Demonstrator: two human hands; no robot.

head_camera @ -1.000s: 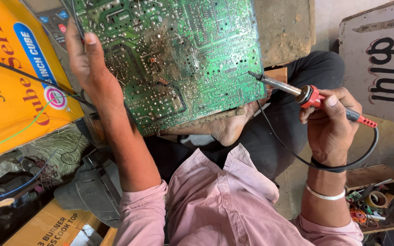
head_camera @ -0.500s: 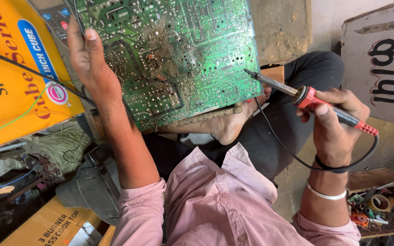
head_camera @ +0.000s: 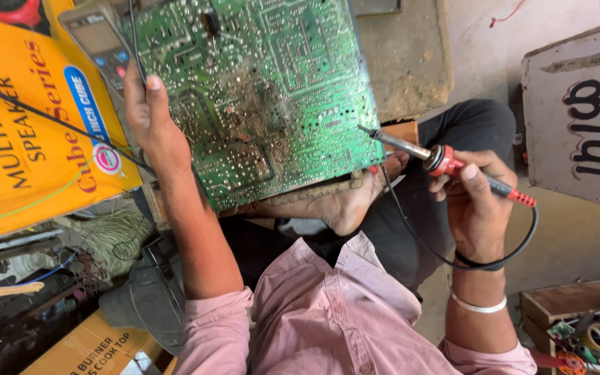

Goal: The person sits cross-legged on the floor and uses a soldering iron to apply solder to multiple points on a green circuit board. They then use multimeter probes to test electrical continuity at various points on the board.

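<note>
The left hand grips the green circuit board by its edge, and the right hand holds a soldering iron whose tip touches the board's other edge

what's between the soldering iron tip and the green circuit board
Nothing visible. The soldering iron in the right hand has its tip right at the right edge of the green circuit board, which the left hand holds up.

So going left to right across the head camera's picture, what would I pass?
Orange box → left hand → green circuit board → soldering iron → right hand → cardboard sign.
</note>
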